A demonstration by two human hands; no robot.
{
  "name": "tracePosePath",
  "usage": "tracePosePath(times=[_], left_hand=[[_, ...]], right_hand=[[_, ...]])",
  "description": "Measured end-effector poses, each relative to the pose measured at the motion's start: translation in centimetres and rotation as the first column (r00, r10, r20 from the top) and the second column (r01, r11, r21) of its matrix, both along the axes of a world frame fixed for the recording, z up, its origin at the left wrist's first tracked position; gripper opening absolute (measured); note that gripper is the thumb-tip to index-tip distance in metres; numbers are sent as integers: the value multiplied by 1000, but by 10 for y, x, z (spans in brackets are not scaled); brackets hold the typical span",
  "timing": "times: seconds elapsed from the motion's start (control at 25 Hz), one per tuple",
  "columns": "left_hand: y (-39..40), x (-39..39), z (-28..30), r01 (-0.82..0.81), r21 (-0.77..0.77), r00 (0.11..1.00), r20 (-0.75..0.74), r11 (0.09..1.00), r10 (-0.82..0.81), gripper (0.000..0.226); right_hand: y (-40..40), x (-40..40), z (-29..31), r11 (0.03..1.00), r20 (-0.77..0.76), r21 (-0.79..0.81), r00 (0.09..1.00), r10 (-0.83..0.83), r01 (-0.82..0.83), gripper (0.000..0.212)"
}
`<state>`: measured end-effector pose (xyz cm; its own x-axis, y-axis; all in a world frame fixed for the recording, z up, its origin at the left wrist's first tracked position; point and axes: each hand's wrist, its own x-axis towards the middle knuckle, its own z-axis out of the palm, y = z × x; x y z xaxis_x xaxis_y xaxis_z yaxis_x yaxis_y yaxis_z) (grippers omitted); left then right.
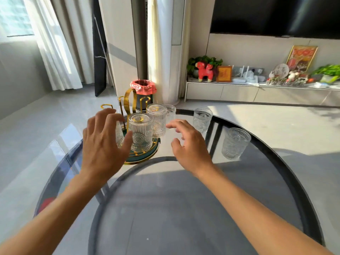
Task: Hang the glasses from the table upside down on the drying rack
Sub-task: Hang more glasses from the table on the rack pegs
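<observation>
A gold wire drying rack (128,100) on a green round base (145,157) stands at the far left of the glass table (184,208). Two ribbed glasses hang upside down on it, a front one (140,132) and one behind it (156,120). A third glass (119,138) on the rack is mostly hidden by my left hand (103,142), which hovers with spread fingers and holds nothing. My right hand (189,144) is just right of the rack, fingers relaxed and empty. Upright on the table stand three glasses: a far one (170,111), a middle one (202,119) and a near right one (235,143).
The table is round with a dark rim (287,173). On the floor behind the rack stands a bin with a red bag (143,87). A low cabinet (239,92) with ornaments runs along the far wall.
</observation>
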<state>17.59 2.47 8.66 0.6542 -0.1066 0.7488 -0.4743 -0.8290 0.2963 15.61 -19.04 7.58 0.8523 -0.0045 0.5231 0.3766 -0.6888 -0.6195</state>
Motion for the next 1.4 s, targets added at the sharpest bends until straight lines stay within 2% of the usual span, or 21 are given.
tracePosePath(times=[0.04, 0.08, 0.16, 0.24, 0.32, 0.4, 0.48, 0.56, 0.68, 0.76, 0.88, 0.96, 1.0, 1.04, 1.08, 1.12, 1.16, 1.2, 1.24, 1.32, 1.4], left_hand=[[-18, -13, -8, 123, 2, 992, 25, 992, -123, 34], [-37, -25, -18, 235, 28, 972, -13, 972, -234, 32], [-71, -35, -44, 366, 101, 920, -190, 925, -343, 34], [-99, -34, -73, 391, 131, 860, -403, 911, -311, 41], [-117, -23, -98, 339, 205, 807, -564, 918, -173, 51], [-126, -13, -119, 292, 322, 775, -631, 900, -26, 61], [-126, -9, -131, 290, 367, 767, -641, 884, 14, 74], [-124, -6, -137, 301, 381, 770, -638, 874, 14, 82], [-124, -5, -139, 284, 370, 792, -610, 885, 1, 79], [-125, -5, -139, 277, 354, 801, -599, 893, -11, 78], [-126, -4, -138, 262, 342, 805, -593, 903, -9, 76], [-127, -4, -136, 259, 324, 807, -590, 910, -19, 71], [-126, -5, -133, 268, 293, 800, -599, 918, -43, 68], [-126, -7, -129, 282, 214, 780, -618, 935, -94, 63], [-124, -12, -122, 287, 61, 740, -647, 956, -180, 57], [-123, -17, -114, 256, -174, 680, -667, 951, -305, 52], [-124, -24, -103, 170, -451, 620, -643, 876, -451, 48], [-121, -32, -90, 45, -683, 595, -569, 729, -568, 44], [-116, -38, -75, -91, -824, 583, -500, 560, -640, 43], [-99, -45, -46, -248, -929, 507, -367, 276, -780, 48], [-75, -50, -20, -274, -954, 438, -239, 124, -867, 51]], right_hand=[[-19, -15, -21, 997, -60, 55, 997, -55, 58, 40], [-36, -28, -40, 988, -133, 98, 985, -107, 121, 37], [-66, -45, -70, 949, -255, 169, 942, -218, 265, 35], [-96, -55, -86, 886, -343, 235, 887, -309, 400, 35], [-126, -55, -93, 796, -386, 320, 838, -385, 514, 40], [-151, -46, -96, 663, -431, 415, 776, -460, 623, 56], [-167, -32, -97, 599, -466, 449, 746, -476, 663, 79], [-174, -16, -100, 640, -465, 419, 758, -458, 644, 96], [-180, 7, -105, 736, -440, 356, 798, -412, 576, 105], [-185, 18, -105, 755, -459, 306, 785, -416, 580, 98], [-186, 23, -103, 744, -483, 247, 745, -460, 620, 73], [-172, 15, -94, 762, -494, 297, 775, -393, 576, 67], [-159, 10, -87, 761, -481, 393, 821, -308, 516, 66], [-144, 5, -79, 747, -434, 516, 880, -194, 419, 65], [-127, 0, -70, 724, -358, 625, 931, -66, 292, 63], [-110, -3, -61, 689, -274, 707, 960, 54, 163, 58], [-94, -6, -52, 666, -213, 743, 965, 150, 61, 51], [-76, -9, -42, 641, -166, 767, 955, 244, -31, 45], [-58, -13, -32, 611, -140, 786, 938, 317, -89, 42], [-28, -19, -11, 559, -131, 820, 911, 391, -122, 52], [0, -19, 5, 556, -163, 823, 887, 432, -119, 65]])
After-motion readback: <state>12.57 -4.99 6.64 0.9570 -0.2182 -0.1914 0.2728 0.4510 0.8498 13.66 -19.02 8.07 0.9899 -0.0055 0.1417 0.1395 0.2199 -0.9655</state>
